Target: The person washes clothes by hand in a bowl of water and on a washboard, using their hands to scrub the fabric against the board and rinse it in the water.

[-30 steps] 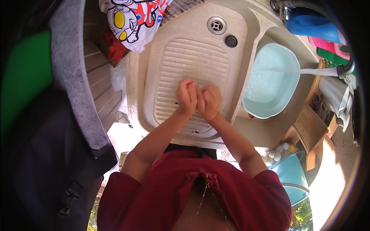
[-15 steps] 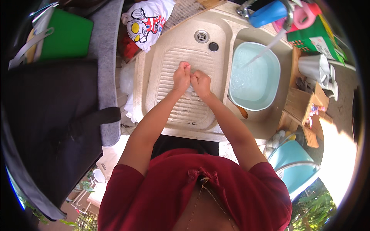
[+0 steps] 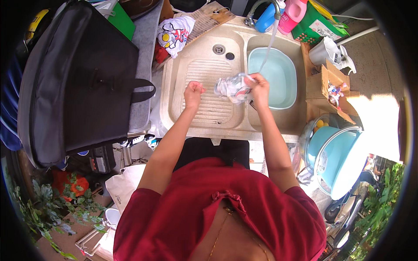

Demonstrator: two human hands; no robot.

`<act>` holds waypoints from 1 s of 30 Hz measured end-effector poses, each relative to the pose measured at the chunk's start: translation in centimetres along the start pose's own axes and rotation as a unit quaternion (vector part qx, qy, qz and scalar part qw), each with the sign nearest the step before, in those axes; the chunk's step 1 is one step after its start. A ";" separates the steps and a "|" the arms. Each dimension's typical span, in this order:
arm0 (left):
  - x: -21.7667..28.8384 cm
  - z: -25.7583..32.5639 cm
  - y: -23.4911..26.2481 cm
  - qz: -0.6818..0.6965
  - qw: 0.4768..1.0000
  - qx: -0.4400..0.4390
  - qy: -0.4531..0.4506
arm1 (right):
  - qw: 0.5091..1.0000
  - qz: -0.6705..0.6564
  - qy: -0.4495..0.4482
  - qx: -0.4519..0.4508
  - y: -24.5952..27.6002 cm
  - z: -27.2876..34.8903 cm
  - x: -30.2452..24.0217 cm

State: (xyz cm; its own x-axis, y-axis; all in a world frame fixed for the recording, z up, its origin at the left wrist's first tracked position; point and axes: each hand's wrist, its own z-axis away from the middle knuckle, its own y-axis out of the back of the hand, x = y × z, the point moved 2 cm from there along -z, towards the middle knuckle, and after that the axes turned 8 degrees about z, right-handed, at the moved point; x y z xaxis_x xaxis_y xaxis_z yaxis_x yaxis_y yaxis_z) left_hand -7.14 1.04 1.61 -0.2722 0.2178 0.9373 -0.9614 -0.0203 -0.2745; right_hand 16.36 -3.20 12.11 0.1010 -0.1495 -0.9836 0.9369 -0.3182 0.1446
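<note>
My right hand grips a wet, crumpled white cloth with grey and red patches, blurred by motion. It hangs out to the left of the hand, over the ridged basin and the divider of the beige sink. Apart from the cloth, my left hand hovers above the ridges with its fingers curled in and nothing visible in them. Just beyond my right hand, a light blue tub of water sits in the right basin. Water runs into it from the curved tap.
A white printed shirt lies at the sink's back left beside a wooden washboard. Bottles, including a pink one, stand behind the tap. A cardboard box is at the right; a large black bag fills the left.
My hands, close together over the ridged basin before, have parted. The right one has moved right and lifted the cloth towards the tub; the left has moved left. The view has shifted too.
</note>
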 end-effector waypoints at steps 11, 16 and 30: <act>4.5 4.0 -8.1 0.317 0.925 0.032 0.208 | 0.984 0.163 0.019 0.074 -0.7 1.7 1.3; 4.5 3.0 -9.1 -0.051 0.996 -0.020 -0.066 | 0.977 0.120 0.176 0.010 -2.5 2.9 2.9; 5.4 0.0 -14.1 0.138 0.968 -0.153 0.141 | 0.966 -0.213 -0.048 0.138 9.8 -2.5 3.4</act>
State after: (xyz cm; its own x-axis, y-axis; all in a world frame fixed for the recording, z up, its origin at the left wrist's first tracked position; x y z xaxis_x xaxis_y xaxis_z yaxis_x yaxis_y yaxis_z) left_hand 4.97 2.54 10.56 -0.4540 0.5047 0.7342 -0.7842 0.1649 -0.5983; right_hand 26.76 -4.46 9.93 -0.3189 -0.0322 -0.9473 0.7596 -0.6064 -0.2351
